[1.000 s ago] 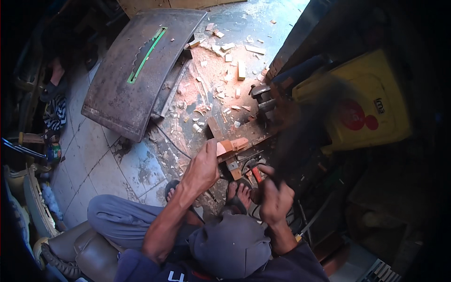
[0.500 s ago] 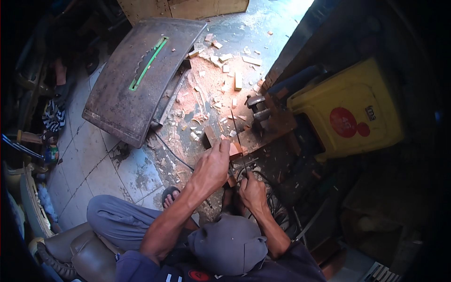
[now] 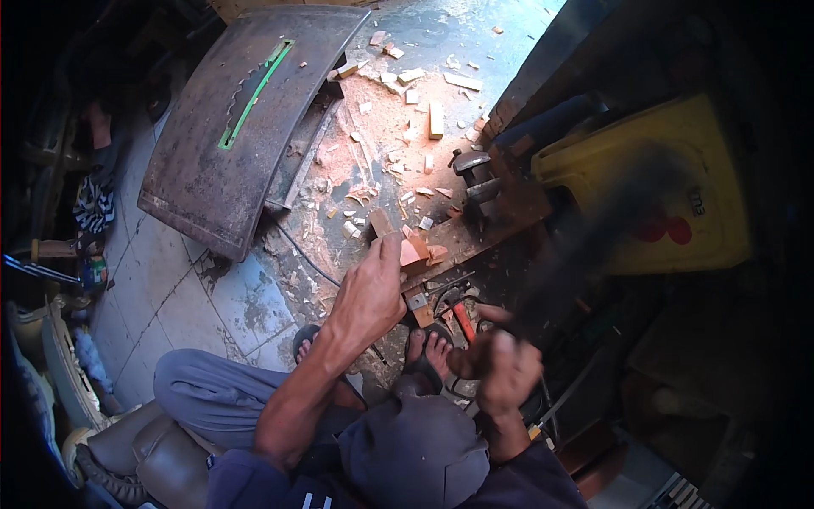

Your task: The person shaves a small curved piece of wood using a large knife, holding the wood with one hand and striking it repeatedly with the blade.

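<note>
My left hand [image 3: 370,293] is closed around a small reddish wood block [image 3: 413,252], which rests on a wooden beam [image 3: 445,254] low in front of me. A split-looking chunk [image 3: 437,254] sits against the block's right side. My right hand [image 3: 504,365], smeared by motion, is closed on the handle end of a machete [image 3: 593,229]. Its long dark blade is blurred and slants up to the right, away from the block. Below the beam, near my foot, lies a hammer [image 3: 462,318] with a red handle.
A table saw [image 3: 203,144] with a green-edged slot stands at the left. Sawdust [image 3: 390,119] and wood offcuts cover the floor beyond the beam. A metal clamp [image 3: 476,174] sits at the beam's far end. A yellow plastic stool [image 3: 721,212] lies tipped at the right, partly behind the blade.
The machete has swung off the wood block, up and to the right, and my right hand has moved right and nearer me. My left hand still holds the block. The view has shifted slightly.
</note>
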A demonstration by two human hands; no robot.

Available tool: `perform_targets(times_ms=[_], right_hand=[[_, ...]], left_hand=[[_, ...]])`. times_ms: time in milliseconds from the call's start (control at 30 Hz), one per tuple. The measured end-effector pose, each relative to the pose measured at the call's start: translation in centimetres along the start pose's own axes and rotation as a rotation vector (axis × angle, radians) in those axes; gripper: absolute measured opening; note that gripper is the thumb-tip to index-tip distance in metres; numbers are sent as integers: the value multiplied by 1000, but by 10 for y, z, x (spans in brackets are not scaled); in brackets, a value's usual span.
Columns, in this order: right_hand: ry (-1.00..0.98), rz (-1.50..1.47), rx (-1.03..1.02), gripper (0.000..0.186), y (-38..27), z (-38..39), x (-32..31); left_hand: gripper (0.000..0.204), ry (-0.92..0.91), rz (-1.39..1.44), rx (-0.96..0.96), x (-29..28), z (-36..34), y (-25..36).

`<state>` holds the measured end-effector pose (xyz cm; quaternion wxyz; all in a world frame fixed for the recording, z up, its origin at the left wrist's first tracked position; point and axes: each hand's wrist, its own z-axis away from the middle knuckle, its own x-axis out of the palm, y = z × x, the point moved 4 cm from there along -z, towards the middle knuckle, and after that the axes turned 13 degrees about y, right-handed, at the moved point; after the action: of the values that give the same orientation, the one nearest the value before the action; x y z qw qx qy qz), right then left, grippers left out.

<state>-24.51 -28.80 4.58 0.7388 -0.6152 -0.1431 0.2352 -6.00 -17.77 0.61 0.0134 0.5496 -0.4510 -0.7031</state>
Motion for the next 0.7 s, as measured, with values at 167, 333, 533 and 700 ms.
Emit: perform_targets(times_ms=[167,333,533,700], right_hand=[[-66,821,-491,21,77,-13,18],[-162,883,-155,24,105,-23,24],[-552,447,507,31,91,-61,-12],[-153,245,-105,34,17,-16,9]], left_hand=[[37,-17,25,77,11,-1,15],[36,55,107,124,6,-1,11],[38,-40,123,155,9,0,21],[42,-49,44,79,3,-4,1]])
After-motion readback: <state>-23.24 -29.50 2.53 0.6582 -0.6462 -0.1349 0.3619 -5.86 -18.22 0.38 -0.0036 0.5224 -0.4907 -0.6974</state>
